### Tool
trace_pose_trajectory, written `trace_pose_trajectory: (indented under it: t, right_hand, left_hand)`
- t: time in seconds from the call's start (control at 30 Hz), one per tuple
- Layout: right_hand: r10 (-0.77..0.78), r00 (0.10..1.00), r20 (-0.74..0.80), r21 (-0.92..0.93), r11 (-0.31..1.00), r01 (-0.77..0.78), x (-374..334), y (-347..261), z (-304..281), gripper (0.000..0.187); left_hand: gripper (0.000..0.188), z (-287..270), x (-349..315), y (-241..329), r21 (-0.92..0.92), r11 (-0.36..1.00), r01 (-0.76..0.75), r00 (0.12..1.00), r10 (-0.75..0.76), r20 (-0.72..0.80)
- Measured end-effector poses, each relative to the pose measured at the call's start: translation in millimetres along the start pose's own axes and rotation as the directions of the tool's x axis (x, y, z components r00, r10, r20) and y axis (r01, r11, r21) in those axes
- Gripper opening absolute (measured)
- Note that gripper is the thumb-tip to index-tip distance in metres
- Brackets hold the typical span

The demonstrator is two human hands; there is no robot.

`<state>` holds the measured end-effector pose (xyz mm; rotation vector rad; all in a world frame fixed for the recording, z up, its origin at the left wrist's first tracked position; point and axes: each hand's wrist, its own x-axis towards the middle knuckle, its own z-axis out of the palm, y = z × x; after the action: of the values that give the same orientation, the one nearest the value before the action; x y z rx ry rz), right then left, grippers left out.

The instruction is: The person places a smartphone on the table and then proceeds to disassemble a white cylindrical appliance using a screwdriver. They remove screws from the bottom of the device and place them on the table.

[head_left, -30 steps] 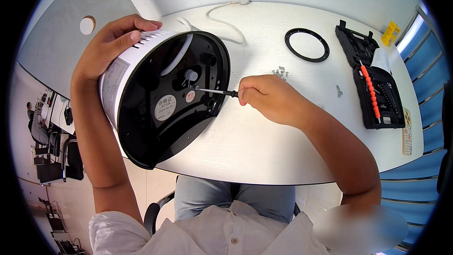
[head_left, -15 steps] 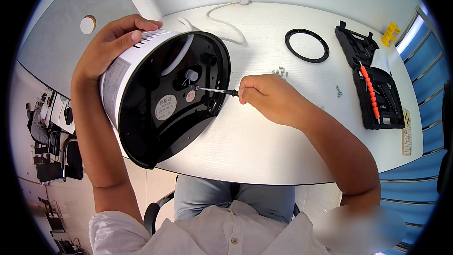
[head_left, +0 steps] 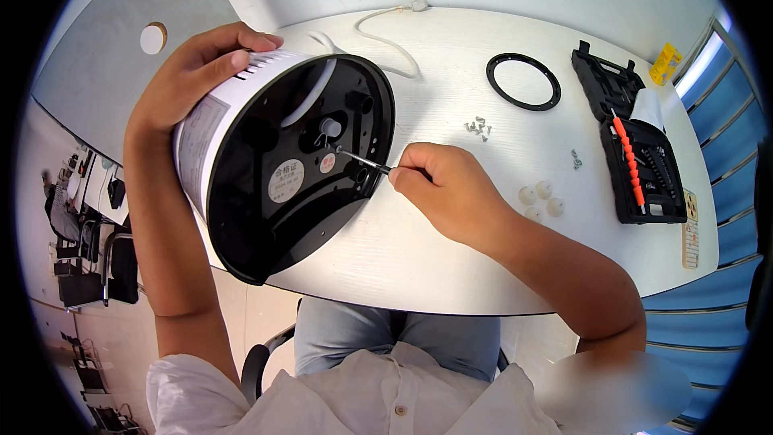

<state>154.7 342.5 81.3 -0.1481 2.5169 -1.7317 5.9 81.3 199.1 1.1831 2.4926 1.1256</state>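
Note:
A round white appliance [head_left: 198, 149] leans tilted on its side at the table's left, its black base [head_left: 250, 161] facing me. My left hand [head_left: 205, 68] grips its upper left side by the vent slots, some fingertips hidden behind it. In my closed right hand [head_left: 447, 189] is a screwdriver [head_left: 361, 159] with a slim metal shaft. A small screw appears to sit at the shaft's tip, beside the base's recessed opening; it is too small to tell for sure. A white knob-like part [head_left: 328, 126] shows in that opening, and a pale cable [head_left: 312, 97] crosses the base.
Right of my hands lie loose screws [head_left: 478, 126], smaller screws [head_left: 576, 159], several pale round feet [head_left: 543, 190] and a black ring [head_left: 523, 81]. Farther right are an open tool case [head_left: 644, 169], a remote control [head_left: 691, 229] and a yellow box [head_left: 665, 64]. A plug [head_left: 419, 4] lies at the back.
My right hand has dropped slightly and moved left, so the screwdriver slants more. The pale round feet now show above my forearm. My left hand keeps its hold.

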Motion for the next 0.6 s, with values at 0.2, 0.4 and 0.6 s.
trace_pose_trajectory:
  t: [0.2,0.4,0.6]
  right_hand:
    - [-0.71,0.704,-0.023,-0.832,0.404,0.38,-4.7,17.4,14.4,0.019]
    - [-0.66,0.728,-0.184,-0.665,0.629,0.402,0.4,15.9,12.2,0.018]
    - [-0.109,0.993,0.05,-0.226,0.967,0.118,8.8,5.5,-4.4,0.027]
  left_hand:
    - [0.046,-1.0,-0.8,0.3,0.008,1.0,-0.023,1.0,0.023,0.005]
    - [0.047,-0.7,1.3,3.7,0.022,1.0,0.004,1.0,-0.004,0.013]
    - [0.05,-1.8,0.1,3.7,0.033,0.999,0.039,0.999,-0.039,0.01]
